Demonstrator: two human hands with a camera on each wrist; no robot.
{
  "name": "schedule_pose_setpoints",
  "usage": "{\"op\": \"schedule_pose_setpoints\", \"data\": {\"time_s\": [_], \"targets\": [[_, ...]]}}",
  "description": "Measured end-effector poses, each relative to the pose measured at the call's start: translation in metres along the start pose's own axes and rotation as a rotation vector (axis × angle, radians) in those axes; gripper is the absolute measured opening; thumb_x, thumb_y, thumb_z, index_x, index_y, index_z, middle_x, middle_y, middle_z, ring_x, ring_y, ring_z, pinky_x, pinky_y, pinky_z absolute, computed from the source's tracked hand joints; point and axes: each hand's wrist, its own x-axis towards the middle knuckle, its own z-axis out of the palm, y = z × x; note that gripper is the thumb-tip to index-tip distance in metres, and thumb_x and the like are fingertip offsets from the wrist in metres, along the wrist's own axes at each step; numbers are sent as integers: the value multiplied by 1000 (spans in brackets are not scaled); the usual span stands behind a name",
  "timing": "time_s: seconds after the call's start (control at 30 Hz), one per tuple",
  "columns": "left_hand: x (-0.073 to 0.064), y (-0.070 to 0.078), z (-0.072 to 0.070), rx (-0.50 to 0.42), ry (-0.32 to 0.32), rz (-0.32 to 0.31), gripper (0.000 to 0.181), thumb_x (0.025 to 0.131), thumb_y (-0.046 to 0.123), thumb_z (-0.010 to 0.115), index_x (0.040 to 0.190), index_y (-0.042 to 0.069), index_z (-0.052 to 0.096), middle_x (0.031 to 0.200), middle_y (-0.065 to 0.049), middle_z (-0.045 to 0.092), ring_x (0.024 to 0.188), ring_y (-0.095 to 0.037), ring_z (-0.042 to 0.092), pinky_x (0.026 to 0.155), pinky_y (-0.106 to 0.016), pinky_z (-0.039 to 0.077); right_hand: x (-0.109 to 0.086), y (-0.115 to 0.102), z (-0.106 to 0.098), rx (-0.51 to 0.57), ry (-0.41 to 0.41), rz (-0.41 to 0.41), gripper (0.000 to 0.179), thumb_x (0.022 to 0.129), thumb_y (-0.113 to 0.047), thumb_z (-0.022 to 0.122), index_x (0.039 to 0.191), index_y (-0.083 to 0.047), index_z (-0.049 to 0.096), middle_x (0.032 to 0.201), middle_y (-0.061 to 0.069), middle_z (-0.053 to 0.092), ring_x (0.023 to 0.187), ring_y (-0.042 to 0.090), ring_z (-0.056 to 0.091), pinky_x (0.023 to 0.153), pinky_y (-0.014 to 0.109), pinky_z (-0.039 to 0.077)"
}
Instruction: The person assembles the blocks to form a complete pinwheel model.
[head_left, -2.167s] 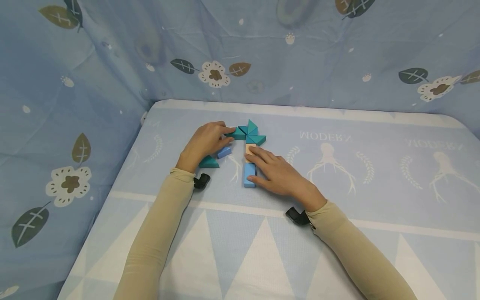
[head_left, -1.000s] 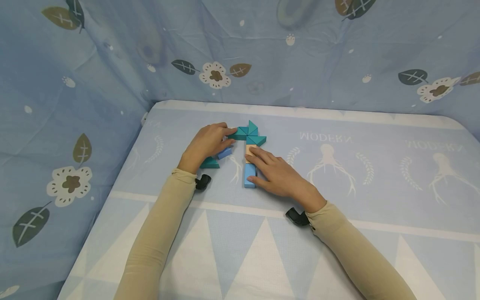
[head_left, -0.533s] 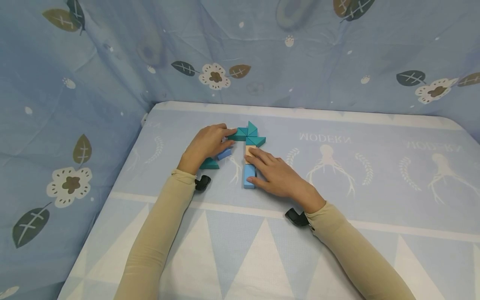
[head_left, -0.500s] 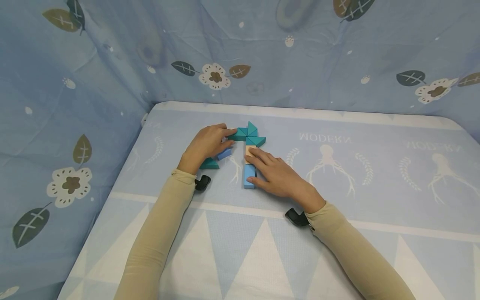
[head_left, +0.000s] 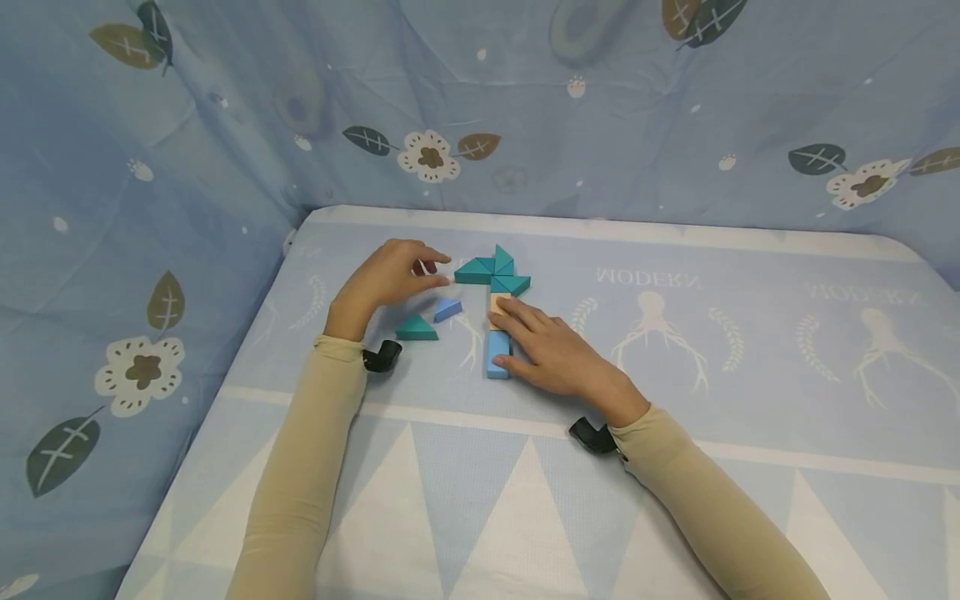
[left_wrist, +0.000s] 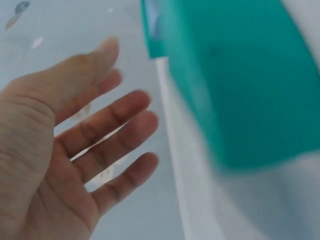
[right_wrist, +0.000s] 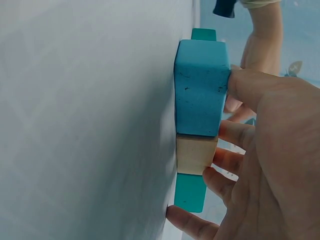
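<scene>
My left hand hovers with thumb and fingers apart, holding nothing, just left of teal triangular blocks set as a pinwheel. In the left wrist view the fingers are spread, and a blurred teal block fills the right side. Below the pinwheel, a tan block and a light blue rectangular block run in a straight column. My right hand rests along that column's right side, fingers extended, fingertips on the tan block and thumb at the blue one.
A loose teal triangular block and a small blue block lie left of the column, below my left hand. The patterned cloth covers the table, whose far edge meets a blue printed curtain.
My left hand has let go of the pinwheel's left teal block and drawn back to the left, uncovering the loose blocks. The right hand stays in place.
</scene>
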Motion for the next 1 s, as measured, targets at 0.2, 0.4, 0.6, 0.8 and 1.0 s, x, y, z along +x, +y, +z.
{"op": "schedule_pose_setpoints", "data": {"time_s": [0.2,0.4,0.6,0.8,1.0], "targets": [[-9,-10,-8,-124,-53,-4,36,84,20,79,117,8,73,100,-9,73,89,-22,64,79,-37,50,0,0,1,5,-1,1,65,100,-45,52,154,-15,33,163,7,19,149,27,23,105,55,38],[-8,-17,3,-268,-230,14,38,82,18,80,119,9,72,97,-8,72,86,-19,62,74,-30,48,2,-1,1,4,-7,1,65,100,-45,52,154,-15,32,163,8,19,149,28,23,106,55,38],[-4,-15,8,-263,-255,26,34,82,15,80,115,12,75,93,-6,72,83,-18,61,72,-30,49,2,-2,0,-5,-5,4,66,100,-46,52,154,-15,32,163,8,19,149,27,24,107,55,38],[-1,-12,11,-249,-224,24,29,82,13,80,111,11,76,88,-5,72,76,-17,61,69,-30,50,1,-1,-1,-6,-7,11,65,100,-46,51,155,-16,31,163,7,19,149,27,23,107,54,37],[3,-9,14,-227,-222,23,32,84,18,78,116,11,74,89,-6,72,74,-19,63,68,-29,51,0,0,0,-11,-23,19,66,101,-47,49,155,-17,29,164,5,16,150,26,21,108,54,37]]}}
